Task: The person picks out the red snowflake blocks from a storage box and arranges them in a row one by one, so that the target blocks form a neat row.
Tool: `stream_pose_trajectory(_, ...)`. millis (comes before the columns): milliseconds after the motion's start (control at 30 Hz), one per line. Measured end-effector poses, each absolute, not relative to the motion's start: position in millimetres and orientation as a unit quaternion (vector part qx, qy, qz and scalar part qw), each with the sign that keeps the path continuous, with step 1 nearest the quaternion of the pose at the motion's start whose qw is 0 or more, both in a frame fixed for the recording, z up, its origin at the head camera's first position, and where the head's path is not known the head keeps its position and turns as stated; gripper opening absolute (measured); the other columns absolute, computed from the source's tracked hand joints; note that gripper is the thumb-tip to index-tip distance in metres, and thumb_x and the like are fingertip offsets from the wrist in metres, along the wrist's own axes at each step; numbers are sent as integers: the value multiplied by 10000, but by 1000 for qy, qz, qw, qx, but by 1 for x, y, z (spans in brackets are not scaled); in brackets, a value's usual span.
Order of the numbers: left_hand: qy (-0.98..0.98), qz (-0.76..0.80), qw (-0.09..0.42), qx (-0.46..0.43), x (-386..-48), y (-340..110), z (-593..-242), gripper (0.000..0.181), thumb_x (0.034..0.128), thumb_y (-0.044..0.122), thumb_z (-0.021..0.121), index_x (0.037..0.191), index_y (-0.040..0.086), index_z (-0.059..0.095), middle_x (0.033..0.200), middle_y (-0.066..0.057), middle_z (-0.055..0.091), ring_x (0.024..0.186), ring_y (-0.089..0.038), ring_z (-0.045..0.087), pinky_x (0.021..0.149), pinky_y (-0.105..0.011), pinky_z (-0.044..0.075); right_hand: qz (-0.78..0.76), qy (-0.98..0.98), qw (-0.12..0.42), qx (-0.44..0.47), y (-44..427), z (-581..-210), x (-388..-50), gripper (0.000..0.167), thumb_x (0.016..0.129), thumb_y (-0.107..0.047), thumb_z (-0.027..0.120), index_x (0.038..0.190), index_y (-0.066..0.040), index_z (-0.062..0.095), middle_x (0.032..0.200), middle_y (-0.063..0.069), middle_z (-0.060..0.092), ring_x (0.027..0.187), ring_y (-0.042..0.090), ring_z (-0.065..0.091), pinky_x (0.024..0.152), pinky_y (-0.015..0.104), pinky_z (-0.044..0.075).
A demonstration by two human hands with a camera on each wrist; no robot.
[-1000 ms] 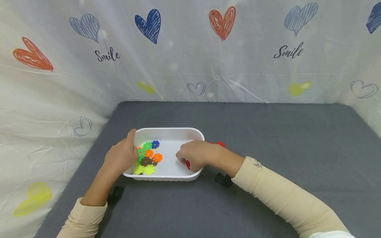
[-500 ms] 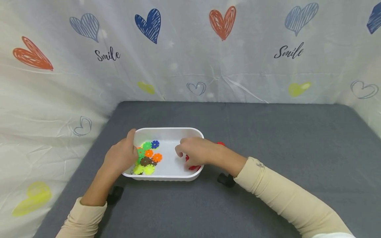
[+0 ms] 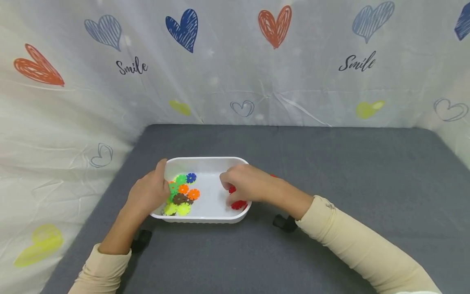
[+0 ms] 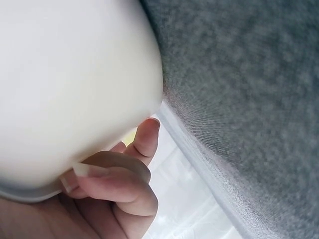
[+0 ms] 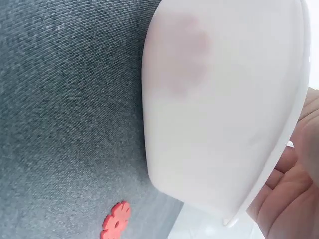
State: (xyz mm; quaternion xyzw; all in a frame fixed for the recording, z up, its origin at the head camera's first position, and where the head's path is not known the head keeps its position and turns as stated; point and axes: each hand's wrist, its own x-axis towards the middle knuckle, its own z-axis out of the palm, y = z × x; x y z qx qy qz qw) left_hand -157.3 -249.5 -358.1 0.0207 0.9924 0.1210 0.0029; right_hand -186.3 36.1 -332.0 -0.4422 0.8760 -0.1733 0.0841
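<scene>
A white plastic tray [image 3: 205, 220] sits on the grey table. My left hand [image 3: 149, 192] grips its left end, thumb at the rim and fingers bent against the outer wall in the left wrist view. Over the tray's right end is my right hand [image 3: 247, 183], its fingers loosely bent and the thumb apart from them. Beneath it lie red flower-shaped discs [image 3: 238, 204], partly hidden by the hand. Orange flower discs [image 3: 193, 194], green, brown, yellow and blue ones are gathered at the tray's left side. No disc shows in the right hand.
Outside the tray, a red flower disc [image 5: 117, 221] lies on the grey cloth [image 5: 70, 124], mostly hidden by the right arm in the head view. A white curtain [image 3: 220, 61] printed with hearts stands behind and to the left of the table.
My right hand has lifted and drawn slightly back and right, its fingers and thumb parting. More red discs show below it. The left hand has stayed on the tray.
</scene>
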Motion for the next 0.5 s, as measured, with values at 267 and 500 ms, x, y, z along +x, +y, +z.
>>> stream_pose_trajectory(267,992,123,-1,22,-156,-249,-357,578,961,69,414,1504,-43,251,1144,-298,625,758,-345,612,662,-520,494,-191,864,71,-461,42,-332,-187,259,802,-162,839,746,-177,587,683,-68,539,671,105,498,614,232,441)
stream_pose_trajectory(500,992,125,-3,26,-156,-248,-355,573,960,64,413,1500,-40,255,1136,-292,627,751,-341,610,655,-517,491,-194,859,37,-473,48,-330,-185,144,819,-151,819,809,-144,676,768,-26,581,723,110,514,647,229,450)
